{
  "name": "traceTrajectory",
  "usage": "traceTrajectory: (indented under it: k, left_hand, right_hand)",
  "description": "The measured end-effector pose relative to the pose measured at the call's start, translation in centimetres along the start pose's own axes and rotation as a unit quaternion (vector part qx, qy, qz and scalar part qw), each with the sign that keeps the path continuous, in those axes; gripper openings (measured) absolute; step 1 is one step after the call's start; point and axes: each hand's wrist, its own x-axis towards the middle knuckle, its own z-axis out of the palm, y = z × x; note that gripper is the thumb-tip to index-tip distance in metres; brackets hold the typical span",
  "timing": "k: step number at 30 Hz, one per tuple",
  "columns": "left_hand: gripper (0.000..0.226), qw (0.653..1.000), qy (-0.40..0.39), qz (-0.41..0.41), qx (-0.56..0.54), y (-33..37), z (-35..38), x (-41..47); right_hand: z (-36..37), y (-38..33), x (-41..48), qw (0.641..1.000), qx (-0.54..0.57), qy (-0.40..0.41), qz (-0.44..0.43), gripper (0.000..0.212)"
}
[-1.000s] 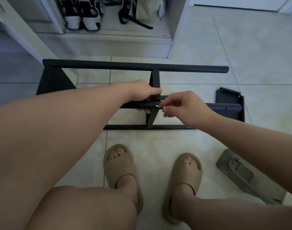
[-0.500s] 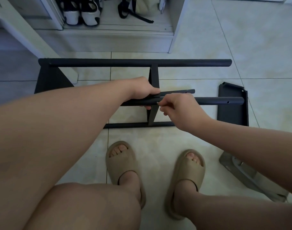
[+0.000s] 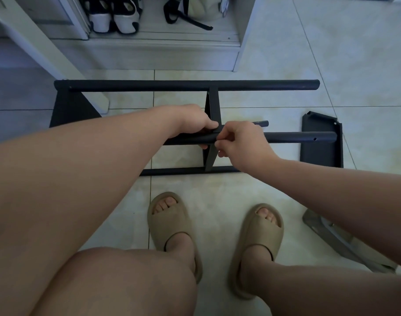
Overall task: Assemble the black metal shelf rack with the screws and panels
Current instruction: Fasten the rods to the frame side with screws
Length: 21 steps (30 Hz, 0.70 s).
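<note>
Two hands on rack (image 3: 183,85): left hand (image 3: 195,120) grips tube (image 3: 297,137); right hand (image 3: 242,144) pinched at crossbar (image 3: 214,106) joint, held item indiscernible.

Right hand (image 3: 240,144) pinches at the crossing of the near tube (image 3: 297,137) and the upright strut (image 3: 214,103); whatever lies between the fingertips is concealed. Left hand (image 3: 195,119) grips the near tube, fingers hidden beneath it. Left forearm (image 3: 92,167) covers that tube's left end and part of the side panel (image 3: 67,110). Right forearm (image 3: 343,190) masks part of the grey object (image 3: 331,233), identity unclear. Shoes (image 3: 117,19) cut off by the top edge
</note>
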Motion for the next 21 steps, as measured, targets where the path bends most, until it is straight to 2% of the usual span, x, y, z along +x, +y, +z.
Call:
traceTrajectory:
  k: [10, 15, 21]
  left_hand:
    - [0.037, 1.0, -0.007, 0.014, -0.002, -0.1, -0.2, -0.4]
    - [0.034, 0.999, 0.005, 0.029, -0.012, -0.1, -0.1, -0.2]
    - [0.031, 0.999, 0.009, 0.038, -0.014, -0.3, 0.2, 0.0]
  right_hand:
    - [-0.6, -0.8, 0.7, 0.999, -0.013, -0.009, 0.031, 0.022]
    - [-0.6, -0.6, 0.7, 0.994, 0.074, -0.018, 0.079, 0.022]
    - [-1.2, -0.9, 1.1, 0.998, -0.021, -0.036, 0.043, 0.023]
